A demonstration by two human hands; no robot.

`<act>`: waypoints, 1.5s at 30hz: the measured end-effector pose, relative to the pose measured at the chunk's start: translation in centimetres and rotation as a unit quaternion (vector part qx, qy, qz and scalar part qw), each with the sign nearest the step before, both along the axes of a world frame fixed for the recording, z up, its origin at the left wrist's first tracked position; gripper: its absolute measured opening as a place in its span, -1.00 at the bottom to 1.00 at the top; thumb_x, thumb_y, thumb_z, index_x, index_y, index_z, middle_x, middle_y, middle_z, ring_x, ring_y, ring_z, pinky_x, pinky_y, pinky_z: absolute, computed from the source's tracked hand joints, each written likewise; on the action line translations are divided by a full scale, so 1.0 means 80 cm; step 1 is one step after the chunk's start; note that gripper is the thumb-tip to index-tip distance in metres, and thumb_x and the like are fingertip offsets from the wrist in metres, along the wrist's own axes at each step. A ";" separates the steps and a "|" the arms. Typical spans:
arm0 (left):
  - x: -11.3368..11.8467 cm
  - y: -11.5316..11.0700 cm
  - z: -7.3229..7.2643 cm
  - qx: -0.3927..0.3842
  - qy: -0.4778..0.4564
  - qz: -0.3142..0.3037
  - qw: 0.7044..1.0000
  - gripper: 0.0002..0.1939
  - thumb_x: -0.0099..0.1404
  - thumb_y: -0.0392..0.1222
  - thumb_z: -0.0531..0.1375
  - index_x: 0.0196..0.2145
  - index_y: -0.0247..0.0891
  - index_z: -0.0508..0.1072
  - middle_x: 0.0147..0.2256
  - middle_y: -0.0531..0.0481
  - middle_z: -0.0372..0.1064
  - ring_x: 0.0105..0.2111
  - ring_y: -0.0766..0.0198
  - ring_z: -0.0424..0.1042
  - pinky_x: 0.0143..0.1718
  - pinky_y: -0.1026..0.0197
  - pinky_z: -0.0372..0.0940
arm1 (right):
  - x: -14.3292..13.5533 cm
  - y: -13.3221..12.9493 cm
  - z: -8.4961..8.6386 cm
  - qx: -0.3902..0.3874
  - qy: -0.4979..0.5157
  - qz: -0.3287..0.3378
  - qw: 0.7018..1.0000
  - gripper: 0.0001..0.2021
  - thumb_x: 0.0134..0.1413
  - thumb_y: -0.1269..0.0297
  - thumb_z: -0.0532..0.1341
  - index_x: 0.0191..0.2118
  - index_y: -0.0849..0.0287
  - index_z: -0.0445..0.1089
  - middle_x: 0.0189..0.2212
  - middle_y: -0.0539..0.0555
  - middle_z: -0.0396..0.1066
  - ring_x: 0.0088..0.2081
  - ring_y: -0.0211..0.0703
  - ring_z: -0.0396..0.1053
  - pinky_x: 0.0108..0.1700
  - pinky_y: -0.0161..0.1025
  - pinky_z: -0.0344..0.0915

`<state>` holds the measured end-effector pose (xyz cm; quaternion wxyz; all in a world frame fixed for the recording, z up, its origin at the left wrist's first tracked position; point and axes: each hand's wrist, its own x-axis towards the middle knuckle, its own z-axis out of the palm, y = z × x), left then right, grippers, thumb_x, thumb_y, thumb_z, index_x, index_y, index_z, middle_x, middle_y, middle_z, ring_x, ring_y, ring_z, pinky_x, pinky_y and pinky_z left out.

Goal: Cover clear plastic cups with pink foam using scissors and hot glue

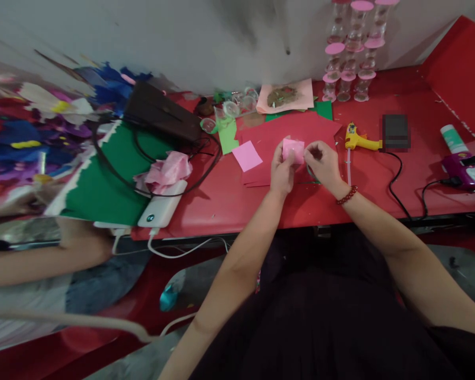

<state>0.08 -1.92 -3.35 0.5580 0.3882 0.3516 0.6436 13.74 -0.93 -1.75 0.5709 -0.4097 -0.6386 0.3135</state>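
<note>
My left hand [282, 168] pinches a small square of pink paper [293, 150] above the red sheets, thumb across its front. My right hand [323, 162] is at the paper's right edge, thumb and fingers drawn together. Whether it grips the paper or something thin is hidden. A bit of a green curved thing [310, 171] shows beneath that hand; its kind cannot be made out. Under both hands lie red paper sheets [261, 136]. Left of them is another pink paper piece [247, 156]. A yellow glue gun [360, 139] with a glue stick lies to the right.
A stack of clear cups with pink discs [347, 63] stands at the back. At left are a dark bag [162, 111], a green sheet [106, 184] and a white power bank [163, 205]. Another person's arm [75, 245] reaches in there. A purple device [469, 171] sits far right.
</note>
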 end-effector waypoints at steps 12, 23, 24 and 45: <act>-0.001 0.002 -0.001 0.000 -0.012 -0.001 1.000 -0.32 0.40 0.09 0.36 0.39 0.06 0.30 0.28 -0.11 0.43 0.29 0.04 0.44 0.26 -0.05 0.42 | 0.004 -0.007 0.007 0.028 -0.029 0.009 0.999 -0.88 0.16 0.17 0.38 -0.27 0.05 0.48 -0.27 0.03 0.53 -0.27 -0.16 0.45 -0.16 -0.16 0.45; 0.005 -0.006 0.003 -0.009 0.015 -0.006 1.000 -0.29 0.32 0.09 0.41 0.36 0.04 0.36 0.31 -0.12 0.40 0.38 -0.05 0.34 0.29 -0.11 0.40 | 0.005 0.001 -0.004 0.046 -0.071 -0.029 0.996 -0.84 0.32 0.24 0.25 -0.33 0.05 0.33 -0.35 0.01 0.44 -0.28 -0.14 0.41 -0.13 -0.14 0.37; 0.005 -0.006 0.003 -0.010 0.015 -0.006 1.000 -0.30 0.33 0.08 0.40 0.36 0.03 0.36 0.31 -0.13 0.40 0.37 -0.05 0.35 0.30 -0.11 0.40 | 0.005 0.002 -0.007 0.039 -0.062 -0.027 0.997 -0.85 0.34 0.24 0.24 -0.31 0.05 0.31 -0.36 0.00 0.43 -0.29 -0.16 0.40 -0.14 -0.14 0.37; -0.001 0.002 -0.006 0.010 -0.006 0.000 1.000 -0.34 0.28 0.02 0.46 0.29 0.09 0.46 0.22 -0.06 0.50 0.30 0.00 0.43 0.27 -0.06 0.43 | 0.006 0.000 -0.003 -0.017 -0.004 0.023 1.000 -0.74 0.14 0.13 0.42 -0.08 0.10 0.66 -0.12 0.13 0.66 -0.15 -0.09 0.59 -0.07 -0.12 0.57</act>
